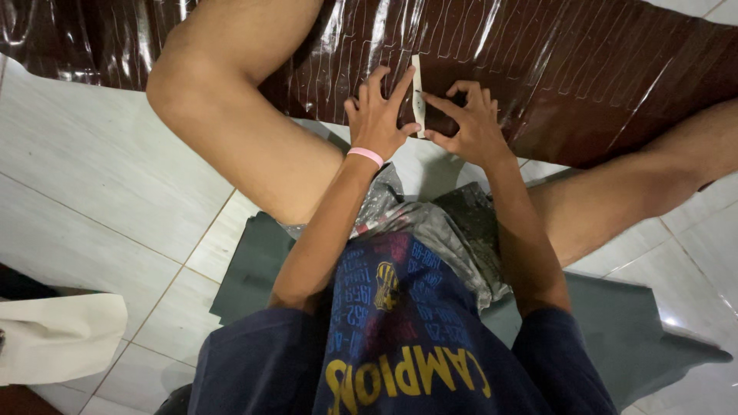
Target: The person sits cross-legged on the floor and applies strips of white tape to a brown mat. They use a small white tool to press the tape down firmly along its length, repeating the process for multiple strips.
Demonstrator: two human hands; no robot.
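Sitting on a grey-green mat [254, 269] laid over the white tiled floor [92, 177], the person reaches forward between bent knees. The left hand [377, 115], with a pink wristband [364, 155], lies flat with fingers spread, seemingly pinning a narrow white template strip [417, 92] against the glossy dark brown sheet [584, 69]. The right hand [469, 123] has its fingers curled, tips pressed at the strip's right edge, apparently steadying it. Faint traced outlines run in rows across the sheet beyond.
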